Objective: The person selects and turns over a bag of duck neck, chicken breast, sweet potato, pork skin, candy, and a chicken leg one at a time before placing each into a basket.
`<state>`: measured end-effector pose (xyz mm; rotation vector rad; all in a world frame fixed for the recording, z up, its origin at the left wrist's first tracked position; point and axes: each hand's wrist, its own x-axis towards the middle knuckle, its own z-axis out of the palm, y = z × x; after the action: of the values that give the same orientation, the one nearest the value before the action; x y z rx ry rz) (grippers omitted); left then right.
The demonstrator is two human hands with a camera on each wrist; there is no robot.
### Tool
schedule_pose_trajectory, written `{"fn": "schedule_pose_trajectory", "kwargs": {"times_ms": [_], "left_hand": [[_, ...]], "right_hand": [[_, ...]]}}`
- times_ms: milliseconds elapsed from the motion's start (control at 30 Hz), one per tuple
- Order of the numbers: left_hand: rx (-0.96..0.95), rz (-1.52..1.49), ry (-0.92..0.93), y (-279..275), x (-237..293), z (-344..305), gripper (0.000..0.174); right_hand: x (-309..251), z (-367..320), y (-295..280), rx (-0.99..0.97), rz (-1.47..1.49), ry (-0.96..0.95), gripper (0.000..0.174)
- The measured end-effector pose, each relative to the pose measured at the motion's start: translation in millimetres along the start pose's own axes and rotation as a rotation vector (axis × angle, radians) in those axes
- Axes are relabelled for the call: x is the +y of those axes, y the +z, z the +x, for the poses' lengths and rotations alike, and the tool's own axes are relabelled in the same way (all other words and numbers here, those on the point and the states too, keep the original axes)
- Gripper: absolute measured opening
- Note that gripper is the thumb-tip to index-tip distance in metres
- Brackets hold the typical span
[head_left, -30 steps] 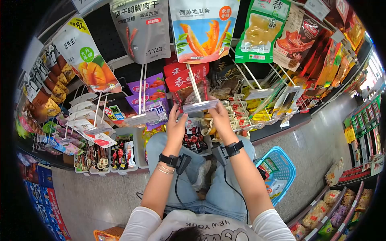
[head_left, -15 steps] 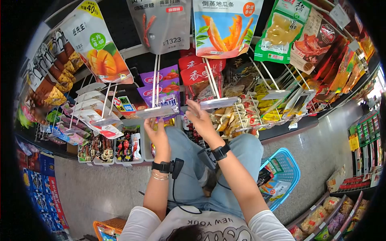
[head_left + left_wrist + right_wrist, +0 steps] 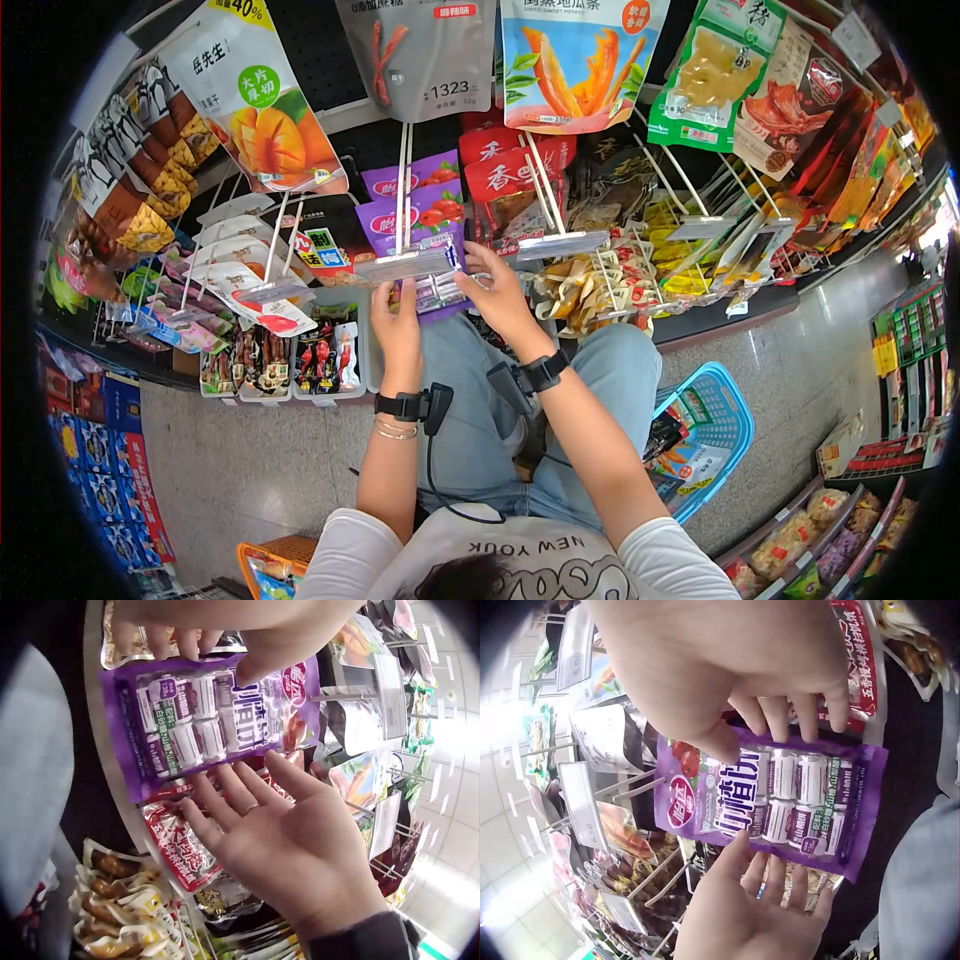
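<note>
A purple bag of hawthorn flakes (image 3: 440, 288), with small wrapped rolls behind a clear window, hangs from a rack hook behind a price-tag holder (image 3: 407, 265). In the head view my left hand (image 3: 398, 335) is at its lower left and my right hand (image 3: 500, 297) at its right side. The left wrist view shows the bag (image 3: 191, 724) between both hands, with the right hand's (image 3: 289, 840) relaxed fingers along one long edge. In the right wrist view, the left hand's (image 3: 757, 907) fingers reach the opposite edge. Neither hand is curled round the bag.
Red bags (image 3: 515, 185) hang to the right, mango bags (image 3: 265, 115) and other snack packs around. Bins of wrapped snacks (image 3: 327, 350) stand below. A blue basket (image 3: 735, 430) with several packs is on the floor at right, an orange basket (image 3: 250, 570) at lower left.
Both hands have moved left, from below the red bags' hook to the purple bag, the left hand first. In the head view the shelf has shifted right and slightly up.
</note>
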<state>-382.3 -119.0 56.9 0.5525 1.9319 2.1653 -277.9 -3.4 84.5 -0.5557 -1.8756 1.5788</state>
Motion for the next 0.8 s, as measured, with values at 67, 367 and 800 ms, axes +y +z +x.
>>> {"fn": "schedule_pose_trajectory", "kwargs": {"times_ms": [67,367,800], "left_hand": [[-0.009,-0.006,-0.017,-1,7,-4,0.021],[-0.144,-0.205,-0.078,-13,25,-34,0.016],[-0.29,-0.21,-0.242,-30,51,-69,0.012]], "right_hand": [[-2,-5,-1,-0.002,-0.013,-0.026,0.04],[-6,-28,3,0.03,0.065,-0.111,0.037],[-24,-83,-8,-0.036,0.277,0.09,0.038]]}}
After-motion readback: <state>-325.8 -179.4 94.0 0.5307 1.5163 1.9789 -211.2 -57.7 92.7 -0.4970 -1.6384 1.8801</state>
